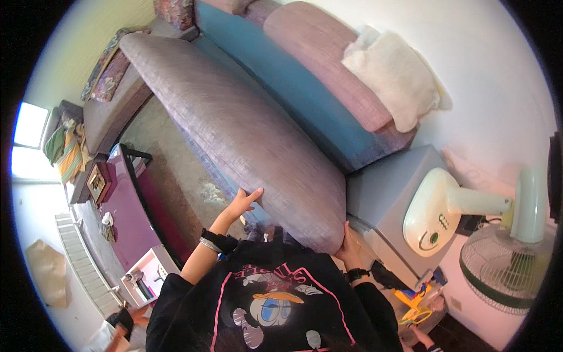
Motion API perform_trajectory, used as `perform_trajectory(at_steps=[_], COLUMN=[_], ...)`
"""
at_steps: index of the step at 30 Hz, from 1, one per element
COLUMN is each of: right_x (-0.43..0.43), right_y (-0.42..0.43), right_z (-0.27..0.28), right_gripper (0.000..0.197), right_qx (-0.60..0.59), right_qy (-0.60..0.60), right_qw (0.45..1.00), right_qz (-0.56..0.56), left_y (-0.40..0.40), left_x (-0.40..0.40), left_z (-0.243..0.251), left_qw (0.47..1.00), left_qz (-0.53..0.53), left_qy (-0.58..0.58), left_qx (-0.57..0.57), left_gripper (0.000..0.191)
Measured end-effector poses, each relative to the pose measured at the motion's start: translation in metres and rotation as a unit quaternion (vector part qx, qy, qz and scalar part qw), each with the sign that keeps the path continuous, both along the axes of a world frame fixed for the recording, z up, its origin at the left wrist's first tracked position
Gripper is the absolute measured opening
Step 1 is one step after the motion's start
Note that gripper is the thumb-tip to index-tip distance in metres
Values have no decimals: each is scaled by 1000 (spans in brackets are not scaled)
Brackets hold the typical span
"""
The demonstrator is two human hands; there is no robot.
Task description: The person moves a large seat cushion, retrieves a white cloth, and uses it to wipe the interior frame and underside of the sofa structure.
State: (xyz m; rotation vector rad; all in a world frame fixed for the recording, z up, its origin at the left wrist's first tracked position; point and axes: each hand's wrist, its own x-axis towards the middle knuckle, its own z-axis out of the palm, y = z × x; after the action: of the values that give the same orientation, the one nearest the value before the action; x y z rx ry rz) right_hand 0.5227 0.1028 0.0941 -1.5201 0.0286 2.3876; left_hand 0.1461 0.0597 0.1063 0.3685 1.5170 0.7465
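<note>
A long grey-mauve sofa seat cushion (246,132) stretches before me, lying along the sofa. My left hand (246,202) grips its near long edge, with the thumb on top. At the cushion's right end, my right hand (347,246) holds the rounded corner, and its fingers are partly hidden. Behind the cushion runs the blue backrest (281,92) of the sofa. Below the left edge, a strip of the sofa base (220,176) shows.
A white fan (433,215) stands on a grey cabinet (387,189) to the right. Pink back cushions (325,66) and a fluffy cream cushion (396,79) lean by the wall. A purple-topped table (127,211) stands left. Parts of other people (118,330) show at the bottom corners.
</note>
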Motion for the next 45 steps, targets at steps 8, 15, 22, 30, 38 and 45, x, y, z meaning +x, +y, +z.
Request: perform_trajectory(at_steps=[8,15,22,30,38,45], right_x=[-2,2,-21,-40,-44,-23], right_y=[-14,-31,-56,-79,-63,-20], right_z=[13,27,28,36,33,16], right_gripper=[81,76,70,63,57,53], right_qx=[38,38,29,-10,-44,30], right_qy=[-23,-67,-102,-137,-134,-75], right_qw=[999,996,993,988,988,996], right_qz=[-23,-33,-54,-69,-61,-39], left_y=[7,-2,-23,-19,15,61], left_x=[-9,-14,-32,-87,-88,-74], left_z=[-14,-8,-34,3,15,41], left_qw=[985,990,958,980,981,829], left_qz=[167,129,184,113,71,38], left_qy=[29,-28,120,100,110,481], left_qx=[32,57,185,126,146,283], left_gripper=[82,83,86,100,110,95])
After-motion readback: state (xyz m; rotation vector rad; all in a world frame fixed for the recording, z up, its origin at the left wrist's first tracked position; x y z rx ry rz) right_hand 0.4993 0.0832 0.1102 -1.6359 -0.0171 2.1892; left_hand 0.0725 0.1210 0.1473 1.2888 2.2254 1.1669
